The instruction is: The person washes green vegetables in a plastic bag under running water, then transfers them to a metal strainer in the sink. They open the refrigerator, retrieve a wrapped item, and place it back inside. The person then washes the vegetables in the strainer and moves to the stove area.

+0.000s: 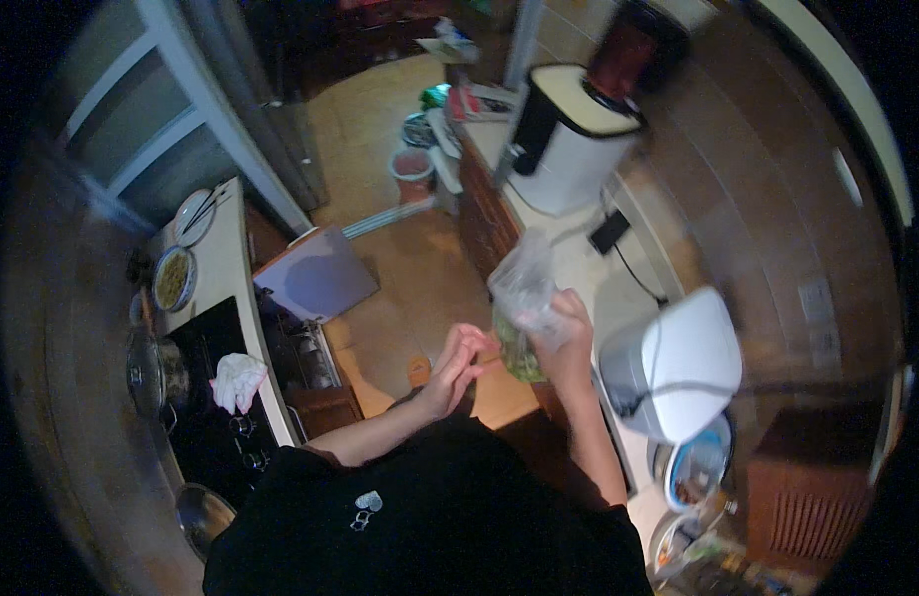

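Note:
In my right hand [567, 335] is a clear plastic bag [525, 276] with something leafy and green in its lower part. The bag hangs in front of me, beside the right counter's edge. My left hand [457, 361] is just left of the bag, palm turned toward it, with the fingers partly bent and nothing seen in them. Whether its fingertips touch the bag cannot be told.
Left: a stove [206, 328] with a lidded pot [150, 372], a white cloth [238, 381], a bowl of food [175, 278] and an open cabinet door [318, 272]. Right: a white appliance [683, 365] and a black power adapter [608, 231] on the counter.

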